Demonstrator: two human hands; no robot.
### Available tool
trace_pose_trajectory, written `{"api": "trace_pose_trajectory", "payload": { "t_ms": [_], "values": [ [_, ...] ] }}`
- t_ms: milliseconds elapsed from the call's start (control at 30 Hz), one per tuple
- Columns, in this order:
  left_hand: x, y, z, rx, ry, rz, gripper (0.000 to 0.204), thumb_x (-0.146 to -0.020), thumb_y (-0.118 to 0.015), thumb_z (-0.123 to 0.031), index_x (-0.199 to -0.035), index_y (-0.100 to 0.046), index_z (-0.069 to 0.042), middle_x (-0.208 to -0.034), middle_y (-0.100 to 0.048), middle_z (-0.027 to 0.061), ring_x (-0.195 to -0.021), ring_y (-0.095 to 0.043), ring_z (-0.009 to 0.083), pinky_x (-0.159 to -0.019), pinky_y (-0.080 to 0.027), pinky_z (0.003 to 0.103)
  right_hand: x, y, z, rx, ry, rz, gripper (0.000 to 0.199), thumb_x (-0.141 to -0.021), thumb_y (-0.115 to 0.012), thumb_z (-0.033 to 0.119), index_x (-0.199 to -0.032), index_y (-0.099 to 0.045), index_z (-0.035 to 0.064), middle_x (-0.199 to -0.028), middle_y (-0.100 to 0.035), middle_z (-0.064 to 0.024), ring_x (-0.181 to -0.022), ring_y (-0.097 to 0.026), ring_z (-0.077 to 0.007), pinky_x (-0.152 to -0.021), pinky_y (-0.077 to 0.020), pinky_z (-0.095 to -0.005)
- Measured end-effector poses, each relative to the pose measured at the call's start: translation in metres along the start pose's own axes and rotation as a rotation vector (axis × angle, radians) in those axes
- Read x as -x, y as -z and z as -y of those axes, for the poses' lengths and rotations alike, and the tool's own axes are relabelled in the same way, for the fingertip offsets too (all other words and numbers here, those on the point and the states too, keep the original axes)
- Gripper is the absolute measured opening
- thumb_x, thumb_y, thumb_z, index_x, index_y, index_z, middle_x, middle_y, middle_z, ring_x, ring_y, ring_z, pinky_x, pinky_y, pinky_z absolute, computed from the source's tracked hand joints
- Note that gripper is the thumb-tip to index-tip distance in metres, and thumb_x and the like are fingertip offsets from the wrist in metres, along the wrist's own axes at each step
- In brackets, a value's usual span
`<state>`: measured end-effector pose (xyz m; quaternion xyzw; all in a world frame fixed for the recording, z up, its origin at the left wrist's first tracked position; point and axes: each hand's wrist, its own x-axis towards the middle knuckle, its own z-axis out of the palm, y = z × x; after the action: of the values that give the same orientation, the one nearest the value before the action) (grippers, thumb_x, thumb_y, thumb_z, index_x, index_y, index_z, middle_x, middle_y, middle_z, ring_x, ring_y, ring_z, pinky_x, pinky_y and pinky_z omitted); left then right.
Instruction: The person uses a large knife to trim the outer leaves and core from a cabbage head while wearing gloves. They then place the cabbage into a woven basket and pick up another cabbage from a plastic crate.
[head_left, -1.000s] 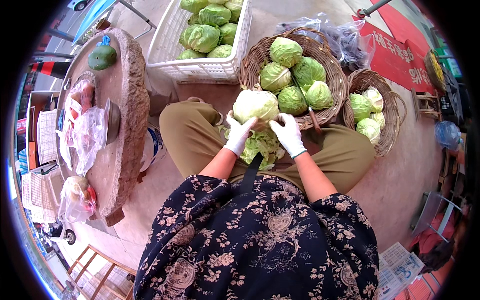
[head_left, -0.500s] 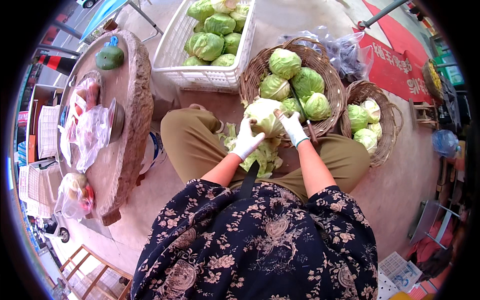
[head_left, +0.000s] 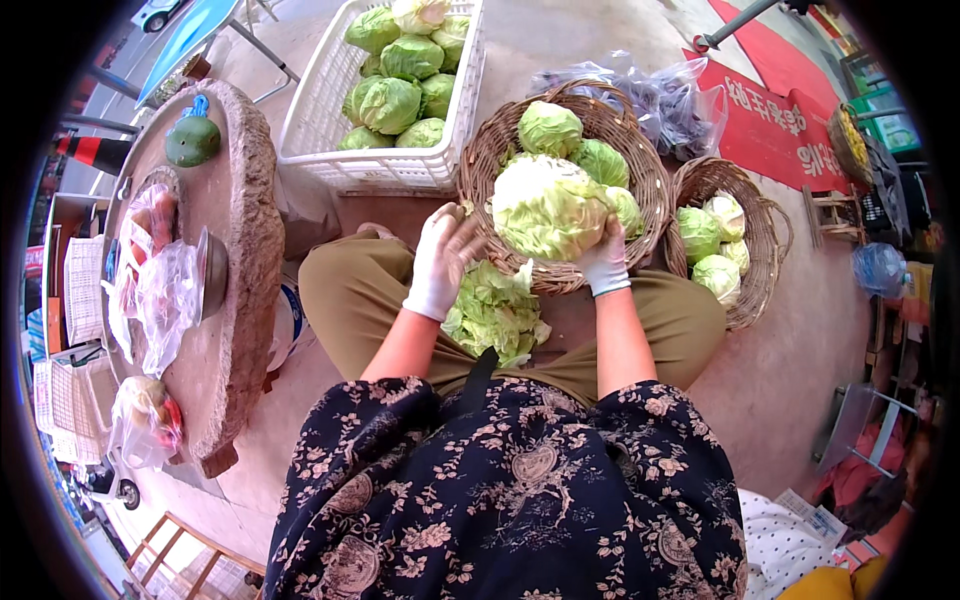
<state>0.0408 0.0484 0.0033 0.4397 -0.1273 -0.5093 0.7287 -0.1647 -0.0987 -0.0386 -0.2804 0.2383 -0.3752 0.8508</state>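
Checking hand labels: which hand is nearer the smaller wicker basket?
The right hand. It holds the pale cabbage from its right side, left of the smaller wicker basket; the left hand, open, is farther left, past that cabbage.

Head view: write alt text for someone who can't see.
A white-gloved right hand holds a large pale-green cabbage over a round wicker basket, the open left hand beside it. Loose leaves lie between khaki-trousered legs; a white plastic crate and smaller wicker basket hold more cabbages.
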Motion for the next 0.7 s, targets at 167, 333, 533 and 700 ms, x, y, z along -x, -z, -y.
{"api": "trace_pose_trajectory", "payload": {
  "t_ms": [167, 333, 533, 700],
  "values": [
    [0.010, -0.045, -0.019, 0.371, 0.614, 0.247, 0.092, -0.081, -0.029, -0.080, -0.148, -0.025, -0.017, -0.151, -0.030, 0.0112, -0.136, -0.032, 0.0350, -0.105, -0.023, 0.066, 0.001, -0.018, 0.024, 0.123, -0.084, 0.220, 0.099, -0.068, -0.074, 0.059, -0.141, -0.032, 0.0055, -0.137, -0.045, -0.0110, -0.126, -0.044, -0.0253, -0.103, -0.0397, -0.0421],
    [0.026, -0.016, 0.006, 0.542, 0.344, 0.287, 0.084, -0.084, -0.043, -0.070, -0.144, -0.033, -0.012, -0.143, -0.042, 0.0107, -0.130, -0.042, 0.0293, -0.109, -0.034, 0.044, 0.010, -0.058, 0.043, 0.492, 0.034, 0.398, 0.087, -0.077, -0.068, 0.048, -0.138, -0.033, -0.0020, -0.135, -0.044, -0.0161, -0.126, -0.043, -0.0239, -0.105, -0.0344, -0.0385],
    [0.027, 0.009, 0.014, 0.418, 0.132, 0.329, 0.083, -0.083, -0.057, -0.061, -0.143, -0.034, -0.009, -0.142, -0.043, 0.0106, -0.128, -0.045, 0.0277, -0.108, -0.035, 0.044, 0.066, -0.115, 0.053, 1.254, 0.410, 0.061, 0.080, -0.077, -0.071, 0.051, -0.130, -0.043, -0.0010, -0.124, -0.052, -0.0194, -0.114, -0.053, -0.0300, -0.098, -0.0428, -0.0390],
    [0.026, 0.027, 0.021, 0.366, 0.040, 0.325, 0.081, -0.084, -0.059, -0.056, -0.143, -0.032, -0.008, -0.140, -0.043, 0.0099, -0.126, -0.046, 0.0248, -0.107, -0.036, 0.042, 0.075, -0.134, 0.038, 1.464, 0.426, -0.099, 0.027, -0.080, -0.072, 0.024, -0.088, -0.061, 0.0002, -0.083, -0.065, -0.0171, -0.076, -0.063, -0.0330, -0.068, -0.0496, -0.0396]
  ]
}}
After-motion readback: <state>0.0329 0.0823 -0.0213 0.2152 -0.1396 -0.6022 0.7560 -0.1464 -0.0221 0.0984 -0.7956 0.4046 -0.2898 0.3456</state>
